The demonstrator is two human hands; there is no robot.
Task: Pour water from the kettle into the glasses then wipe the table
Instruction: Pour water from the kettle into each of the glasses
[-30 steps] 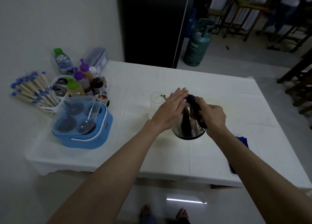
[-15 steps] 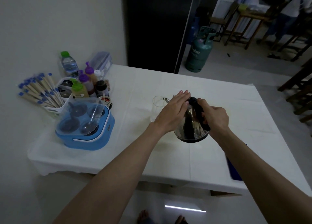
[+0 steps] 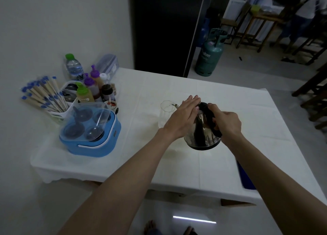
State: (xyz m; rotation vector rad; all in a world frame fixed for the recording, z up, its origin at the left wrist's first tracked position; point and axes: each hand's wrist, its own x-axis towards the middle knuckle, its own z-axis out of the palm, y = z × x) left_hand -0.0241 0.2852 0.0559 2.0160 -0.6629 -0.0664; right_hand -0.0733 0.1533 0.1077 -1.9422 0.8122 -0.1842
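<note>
Little changed since earlier frame: kettle [image 3: 201, 128] stays tilted, spout toward glass [image 3: 165, 114] just left of it. Right hand [image 3: 227, 123] clenched on handle; left hand [image 3: 184, 117] flat on lid, fingers extended. Both above tabletop [image 3: 238, 156].

Single head-worn wide-angle view, looking forward and steeply down from above the near edge of the white-clothed rectangular surface [image 3: 177, 165]; both forearms enter close from below; background doorway and floor recede, edges bowed by lens.
</note>
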